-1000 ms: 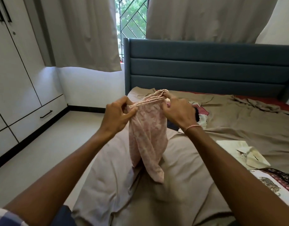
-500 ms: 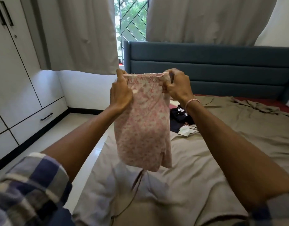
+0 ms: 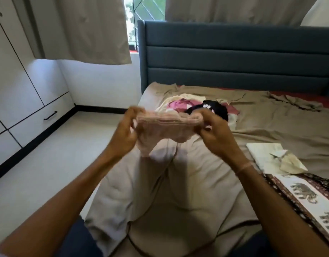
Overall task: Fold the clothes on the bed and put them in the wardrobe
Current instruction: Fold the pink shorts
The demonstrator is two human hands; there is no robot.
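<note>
A small pink floral garment [image 3: 165, 130] hangs low over the bed [image 3: 178, 191], bunched and blurred by motion. My left hand [image 3: 125, 135] pinches its waistband at the left end. My right hand [image 3: 213, 131] grips the waistband at the right end. Behind the hands lies a heap of unfolded clothes [image 3: 199, 108], pink, cream and black, near the headboard. A folded cream garment [image 3: 275, 158] rests on the bed at the right, with a folded elephant-print cloth [image 3: 308, 197] in front of it. The white wardrobe [image 3: 15, 86] stands at the left with its doors closed.
A blue padded headboard [image 3: 234, 56] backs the bed. Beige curtains [image 3: 89, 28] hang over the window. A strip of pale floor [image 3: 54, 154] runs between the bed's left edge and the wardrobe. A crumpled beige sheet [image 3: 299, 104] lies at the far right.
Both hands raised the pink garment and spread it out flat in the air, then brought it down toward the bed. It is now bunched lower between my hands.
</note>
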